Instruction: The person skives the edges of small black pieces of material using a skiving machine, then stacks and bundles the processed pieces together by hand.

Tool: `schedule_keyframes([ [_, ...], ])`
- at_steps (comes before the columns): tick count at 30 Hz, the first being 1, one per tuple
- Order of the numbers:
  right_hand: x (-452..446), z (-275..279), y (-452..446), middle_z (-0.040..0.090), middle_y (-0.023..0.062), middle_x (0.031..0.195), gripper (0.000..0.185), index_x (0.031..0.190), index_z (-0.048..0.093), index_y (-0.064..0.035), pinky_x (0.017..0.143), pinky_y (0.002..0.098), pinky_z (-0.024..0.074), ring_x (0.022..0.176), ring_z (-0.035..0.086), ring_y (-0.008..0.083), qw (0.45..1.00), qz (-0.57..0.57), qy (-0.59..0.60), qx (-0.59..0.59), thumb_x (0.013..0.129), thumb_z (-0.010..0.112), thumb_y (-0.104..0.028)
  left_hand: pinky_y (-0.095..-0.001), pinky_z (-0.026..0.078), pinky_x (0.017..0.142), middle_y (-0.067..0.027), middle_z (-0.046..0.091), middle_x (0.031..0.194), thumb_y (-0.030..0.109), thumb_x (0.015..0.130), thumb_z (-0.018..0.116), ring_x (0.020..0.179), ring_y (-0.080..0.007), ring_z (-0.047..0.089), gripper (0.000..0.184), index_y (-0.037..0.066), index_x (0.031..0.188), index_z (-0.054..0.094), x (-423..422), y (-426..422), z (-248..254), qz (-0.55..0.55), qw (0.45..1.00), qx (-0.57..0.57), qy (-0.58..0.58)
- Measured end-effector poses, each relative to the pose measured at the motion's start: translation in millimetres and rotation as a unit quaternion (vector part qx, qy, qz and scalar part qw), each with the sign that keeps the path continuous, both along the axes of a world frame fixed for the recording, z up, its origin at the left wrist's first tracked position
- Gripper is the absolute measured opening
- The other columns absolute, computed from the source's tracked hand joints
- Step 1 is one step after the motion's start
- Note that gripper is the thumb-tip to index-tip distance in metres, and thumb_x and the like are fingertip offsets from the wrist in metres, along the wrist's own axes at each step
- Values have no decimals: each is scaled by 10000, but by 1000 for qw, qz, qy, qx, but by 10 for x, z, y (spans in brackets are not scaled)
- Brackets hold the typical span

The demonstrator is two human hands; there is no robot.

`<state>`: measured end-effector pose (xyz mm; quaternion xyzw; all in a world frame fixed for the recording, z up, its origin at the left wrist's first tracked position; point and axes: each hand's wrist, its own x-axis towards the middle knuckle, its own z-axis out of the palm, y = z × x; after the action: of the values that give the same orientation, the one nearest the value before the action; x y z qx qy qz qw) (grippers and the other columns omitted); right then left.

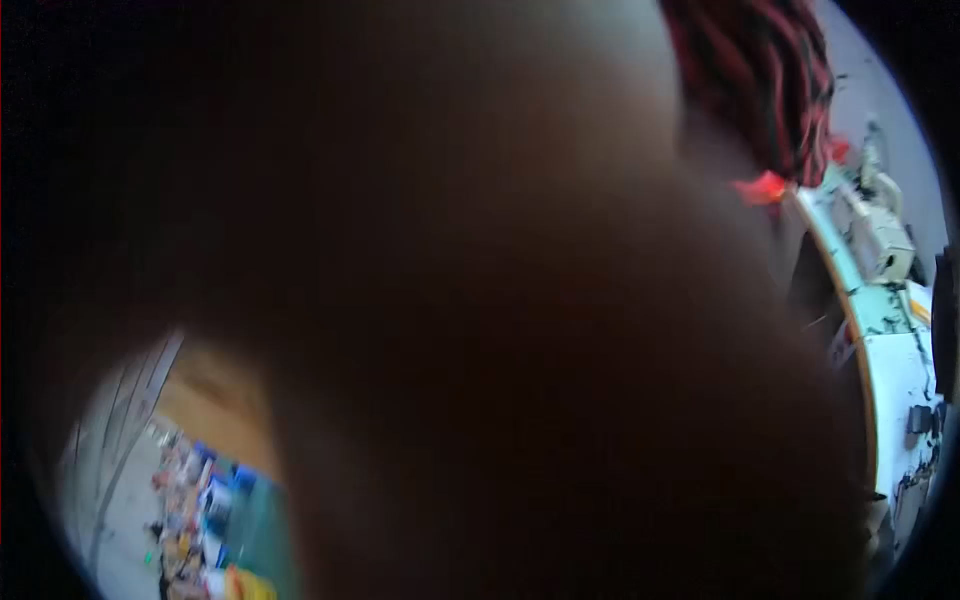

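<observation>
A large, dark, blurred shape (520, 300) covers most of the head view, right up against the lens. It looks like part of a hand or arm, but I cannot tell whose or which one. No fingers can be made out, and anything held is hidden. Red-and-black striped cloth (765, 80), perhaps a sleeve or other clothing, hangs at the upper right beside the shape. Just below the cloth is a bright red patch (765, 188), too smeared to name.
The scene appears tilted. At right, a pale sewing machine (885, 240) stands on a worktable (895, 365) with a light top and brown edge. A small dark object (918, 419) lies farther along it. Mixed colourful clutter (190, 500) fills the lower left, beside a green surface (255, 530).
</observation>
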<state>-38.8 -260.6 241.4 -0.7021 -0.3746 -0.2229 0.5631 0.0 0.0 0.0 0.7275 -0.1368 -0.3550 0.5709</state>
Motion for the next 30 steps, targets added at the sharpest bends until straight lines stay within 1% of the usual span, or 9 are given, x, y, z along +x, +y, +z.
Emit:
schedule_keyframes([
  [4, 178, 127, -326, 686, 86, 739, 249, 845, 686, -3, 579, 304, 554, 579, 647, 216, 991, 18, -128, -38, 753, 802, -203, -292, 494, 716, -29, 655, 927, 176, 830, 760, 776, -101, 575, 357, -18, 1089, 608, 88, -91, -189, 47, 996, -42, 70],
  [7, 78, -50, -311, 640, 146, 1048, 332, 1024, 625, -37, 708, 398, 539, 814, 640, 278, 968, 64, -203, 137, 885, 623, -338, -269, 502, 634, -33, 633, 874, 137, 846, 739, 707, -103, 589, 265, -12, 1009, 592, 86, -189, -30, 89, 981, -132, 114],
  [9, 80, 723, 28, 570, 160, 1232, 512, 1242, 538, -60, 814, 455, 495, 1034, 572, 320, 940, 17, -287, 184, 916, 561, -455, -271, 501, 625, -36, 629, 868, 114, 854, 724, 690, -104, 590, 248, -12, 1013, 582, 125, -284, -280, 87, 985, -123, 86],
  [10, 93, 1124, 201, 534, 167, 1324, 610, 1351, 495, -72, 867, 483, 473, 1143, 538, 341, 922, -11, -327, 207, 932, 530, -513, -272, 501, 620, -37, 627, 865, 103, 858, 716, 681, -105, 591, 240, -13, 1015, 576, -39, 292, 798, 81, 987, -110, 81],
  [14, 399, 1153, 435, 534, 160, 1313, 602, 1349, 492, -73, 867, 466, 471, 1134, 538, 322, 898, -107, -384, 183, 936, 524, -509, -258, 493, 599, -33, 604, 871, 66, 854, 708, 682, -98, 583, 310, -7, 1108, 546, -95, 262, 825, 123, 979, -119, 110],
  [17, 641, 1039, 543, 533, 154, 1304, 596, 1348, 490, -73, 867, 453, 470, 1126, 537, 308, 898, -138, -381, 171, 939, 519, -506, -251, 488, 596, -32, 591, 860, 54, 849, 710, 673, -88, 576, 346, -7, 1141, 534, -334, 182, 653, 155, 979, -124, 45],
  [18, 756, 1022, 591, 533, 152, 1301, 594, 1347, 489, -73, 867, 449, 469, 1124, 537, 303, 898, -147, -381, 166, 939, 517, -505, -243, 481, 588, -30, 581, 852, 49, 845, 710, 649, -80, 566, 372, -13, 1162, 524, -374, 210, 647, 177, 978, -85, -73],
  [21, 1138, 985, 693, 532, 146, 1293, 589, 1345, 487, -74, 866, 436, 468, 1116, 536, 289, 900, -137, -378, 169, 942, 512, -502, -245, 482, 584, -25, 578, 832, 54, 842, 713, 630, -78, 558, 361, -12, 1141, 523, -461, 95, 794, 276, 946, -141, 100],
  [30, 2210, 1068, 1264, 530, 128, 1267, 572, 1341, 481, -76, 866, 397, 464, 1094, 534, 246, 914, -63, -338, 218, 951, 497, -493, -265, 471, 619, -27, 592, 818, 33, 862, 678, 663, -97, 561, 269, -13, 1077, 523, -615, -93, 821, 506, 854, -111, 49],
])
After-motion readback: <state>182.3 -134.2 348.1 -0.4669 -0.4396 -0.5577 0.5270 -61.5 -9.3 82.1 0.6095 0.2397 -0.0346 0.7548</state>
